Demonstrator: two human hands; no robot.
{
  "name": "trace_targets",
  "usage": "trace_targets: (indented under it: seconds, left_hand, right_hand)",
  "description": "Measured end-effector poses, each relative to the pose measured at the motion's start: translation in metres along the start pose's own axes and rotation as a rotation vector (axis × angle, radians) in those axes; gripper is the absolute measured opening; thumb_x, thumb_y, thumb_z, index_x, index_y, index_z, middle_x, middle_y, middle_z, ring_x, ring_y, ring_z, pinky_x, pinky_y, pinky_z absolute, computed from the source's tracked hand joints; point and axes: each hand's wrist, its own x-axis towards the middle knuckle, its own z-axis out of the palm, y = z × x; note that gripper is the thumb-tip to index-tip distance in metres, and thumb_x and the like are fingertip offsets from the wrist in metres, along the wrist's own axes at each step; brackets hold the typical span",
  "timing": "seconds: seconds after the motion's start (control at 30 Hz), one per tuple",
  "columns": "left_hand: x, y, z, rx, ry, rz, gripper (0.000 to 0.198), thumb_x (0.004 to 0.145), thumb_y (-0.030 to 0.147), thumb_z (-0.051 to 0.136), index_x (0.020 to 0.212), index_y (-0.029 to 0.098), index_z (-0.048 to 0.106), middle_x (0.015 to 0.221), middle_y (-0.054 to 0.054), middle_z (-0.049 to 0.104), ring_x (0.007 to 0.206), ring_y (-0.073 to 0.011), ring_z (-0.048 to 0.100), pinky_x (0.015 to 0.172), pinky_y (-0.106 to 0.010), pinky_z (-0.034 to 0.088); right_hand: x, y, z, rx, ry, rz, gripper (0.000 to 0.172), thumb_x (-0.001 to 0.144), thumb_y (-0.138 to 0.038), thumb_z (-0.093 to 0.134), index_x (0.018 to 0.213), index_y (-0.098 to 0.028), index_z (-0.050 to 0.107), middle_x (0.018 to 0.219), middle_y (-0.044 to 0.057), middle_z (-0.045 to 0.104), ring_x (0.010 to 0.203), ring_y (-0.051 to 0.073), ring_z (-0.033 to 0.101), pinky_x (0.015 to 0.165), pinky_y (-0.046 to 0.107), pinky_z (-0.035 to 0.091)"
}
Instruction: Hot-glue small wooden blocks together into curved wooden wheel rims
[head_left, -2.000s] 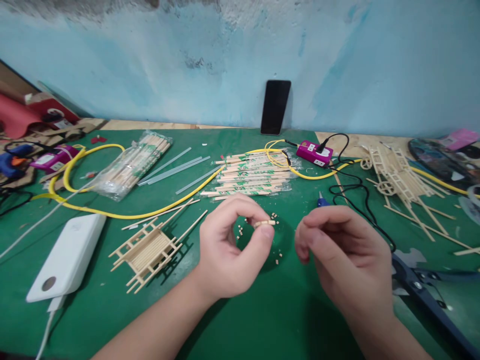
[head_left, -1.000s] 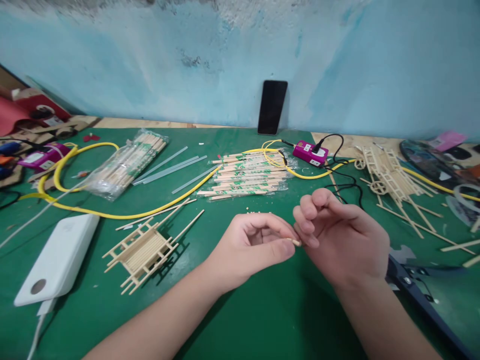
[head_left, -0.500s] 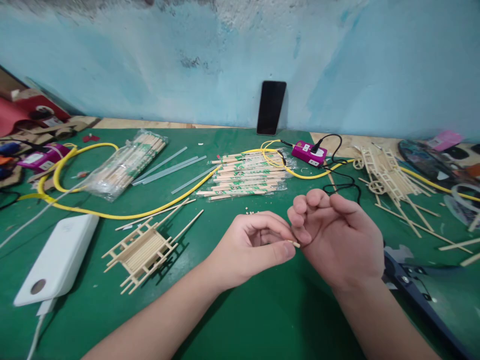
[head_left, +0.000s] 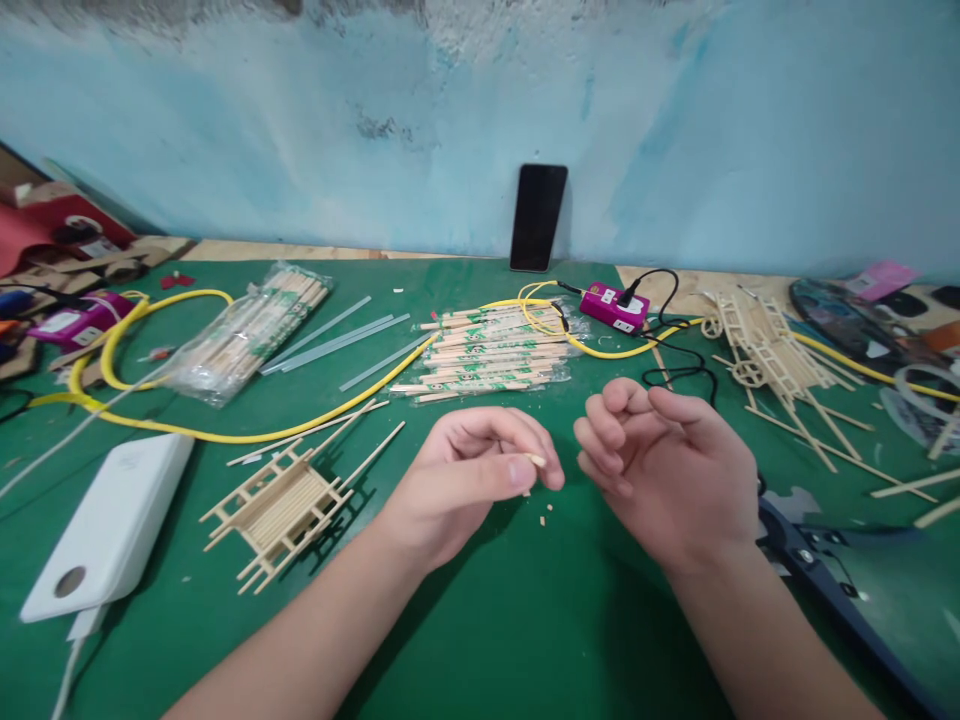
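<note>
Left hand (head_left: 466, 482) in a pinch on wood bit (head_left: 535, 460), near middle of frame — best to press gently, end left visible; right hand (head_left: 671, 470) loosely curled, right of centre — nothing seen in it.

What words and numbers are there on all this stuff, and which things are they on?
No text is clear enough to quote.
Wrapped sticks: green print, too small and blurred.
Stick bag: green print, also unreadable.
Power bank: faint mark, unreadable.
Phone: dark screen, no text visible.
</note>
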Motion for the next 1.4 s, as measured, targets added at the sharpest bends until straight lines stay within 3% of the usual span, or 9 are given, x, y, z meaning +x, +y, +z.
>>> trace_targets:
  seconds: [0.3, 0.43, 0.57, 0.63, 0.7, 0.83, 0.97, 1.23, 1.4]
  left_hand:
    - [0.006, 0.029, -0.020, -0.053, 0.094, 0.130, 0.037, 0.076, 0.042, 0.094, 0.067, 0.023, 0.064, 0.074, -0.004, 0.057, 0.067, -0.0196, 0.060, 0.064, -0.037, 0.058]
    - [0.008, 0.035, -0.025, -0.092, 0.126, 0.166, 0.044, 0.075, 0.039, 0.094, 0.064, 0.022, 0.055, 0.073, -0.002, 0.049, 0.066, -0.0177, 0.052, 0.061, -0.035, 0.052]
    - [0.008, 0.027, -0.022, -0.131, 0.033, 0.111, 0.035, 0.078, 0.038, 0.092, 0.068, 0.022, 0.061, 0.075, -0.003, 0.054, 0.067, -0.0186, 0.057, 0.065, -0.037, 0.054]
    - [0.007, 0.018, -0.018, -0.124, -0.007, 0.069, 0.030, 0.080, 0.037, 0.090, 0.070, 0.022, 0.065, 0.075, -0.005, 0.058, 0.067, -0.0206, 0.061, 0.067, -0.040, 0.056]
    - [0.006, 0.010, -0.015, -0.115, -0.035, 0.033, 0.028, 0.080, 0.037, 0.088, 0.070, 0.022, 0.067, 0.075, -0.006, 0.061, 0.066, -0.0225, 0.065, 0.067, -0.043, 0.056]
    - [0.005, 0.001, -0.013, -0.115, -0.060, -0.012, 0.027, 0.080, 0.038, 0.089, 0.073, 0.022, 0.069, 0.078, -0.007, 0.065, 0.068, -0.0232, 0.067, 0.066, -0.041, 0.056]
    - [0.006, 0.001, -0.012, -0.115, -0.079, -0.048, 0.022, 0.082, 0.036, 0.091, 0.078, 0.020, 0.076, 0.079, -0.007, 0.068, 0.071, -0.0234, 0.071, 0.070, -0.039, 0.056]
    - [0.000, 0.003, -0.008, -0.043, -0.107, -0.131, 0.013, 0.080, 0.028, 0.096, 0.082, 0.019, 0.088, 0.080, -0.006, 0.072, 0.074, -0.0171, 0.065, 0.070, -0.029, 0.050]
    - [-0.001, 0.002, -0.009, 0.025, -0.165, -0.173, 0.013, 0.079, 0.027, 0.098, 0.082, 0.018, 0.090, 0.080, -0.008, 0.071, 0.071, -0.0177, 0.059, 0.066, -0.032, 0.046]
  right_hand:
    - [-0.004, -0.018, -0.013, -0.565, -0.101, 0.116, 0.037, 0.097, -0.050, 0.073, 0.076, -0.020, 0.076, 0.065, 0.001, 0.064, 0.052, 0.012, 0.047, 0.043, 0.023, 0.028]
    - [-0.014, -0.032, -0.024, -0.970, -0.424, 0.107, 0.021, 0.096, -0.040, 0.087, 0.081, -0.024, 0.085, 0.068, -0.002, 0.070, 0.058, 0.013, 0.055, 0.045, 0.022, 0.038]
    - [-0.019, -0.041, -0.026, -1.069, -0.642, 0.112, 0.026, 0.098, -0.039, 0.087, 0.078, -0.023, 0.082, 0.066, -0.003, 0.069, 0.057, 0.013, 0.058, 0.047, 0.023, 0.042]
    - [-0.018, -0.038, -0.021, -1.035, -0.548, 0.047, 0.038, 0.100, -0.040, 0.084, 0.069, -0.022, 0.071, 0.077, -0.001, 0.075, 0.063, 0.014, 0.063, 0.056, 0.025, 0.050]
    - [-0.015, -0.030, -0.015, -0.993, -0.283, -0.140, 0.048, 0.102, -0.040, 0.081, 0.064, -0.021, 0.060, 0.095, 0.004, 0.079, 0.082, 0.019, 0.072, 0.074, 0.031, 0.058]
    - [-0.010, -0.004, -0.006, -1.061, 0.233, -0.699, 0.012, 0.097, -0.026, 0.084, 0.100, -0.026, 0.072, 0.142, 0.012, 0.070, 0.145, 0.035, 0.062, 0.124, 0.058, 0.046]
    - [-0.017, 0.009, 0.002, -1.022, 0.061, -0.795, 0.035, 0.104, -0.014, 0.071, 0.135, -0.030, 0.073, 0.161, 0.011, 0.064, 0.158, 0.031, 0.055, 0.133, 0.058, 0.043]
    - [-0.024, 0.005, 0.008, -1.029, -0.175, -0.624, 0.016, 0.105, -0.019, 0.075, 0.116, -0.025, 0.085, 0.132, 0.005, 0.084, 0.123, 0.018, 0.080, 0.107, 0.028, 0.062]
    - [-0.018, 0.004, 0.004, -1.039, -0.246, -0.587, 0.014, 0.110, -0.017, 0.069, 0.100, -0.026, 0.076, 0.115, 0.002, 0.078, 0.112, 0.015, 0.077, 0.097, 0.026, 0.060]
